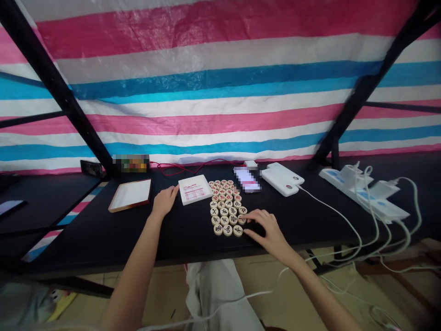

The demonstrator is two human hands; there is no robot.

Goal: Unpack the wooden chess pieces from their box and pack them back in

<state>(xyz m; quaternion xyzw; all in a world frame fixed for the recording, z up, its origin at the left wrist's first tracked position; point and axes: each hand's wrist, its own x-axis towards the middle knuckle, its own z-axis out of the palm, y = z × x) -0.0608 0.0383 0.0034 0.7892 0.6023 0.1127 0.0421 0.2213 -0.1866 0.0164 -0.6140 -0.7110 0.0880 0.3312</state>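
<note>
Round pale xiangqi pieces (223, 211) stand in close rows on the black table, red characters in the far rows and black in the near ones. My right hand (267, 230) is at the right edge of the near rows, thumb and index finger spread apart. Its index fingertip touches a black-character piece (241, 219), while the thumb tip lies beside the nearest right piece (237, 231). With fingers folded together, my left hand (165, 201) grips the left edge of a white square panel (195, 189) printed with red lines. The panel's far right corner adjoins the pieces.
A shallow box part (131, 195) with a white inside lies left. Behind the pieces are a phone (247, 179), a white charger (251, 164) and red cable. White power banks (282, 178) and a power strip (365, 195) with trailing cables occupy the right. Black posts (86, 131) frame the table.
</note>
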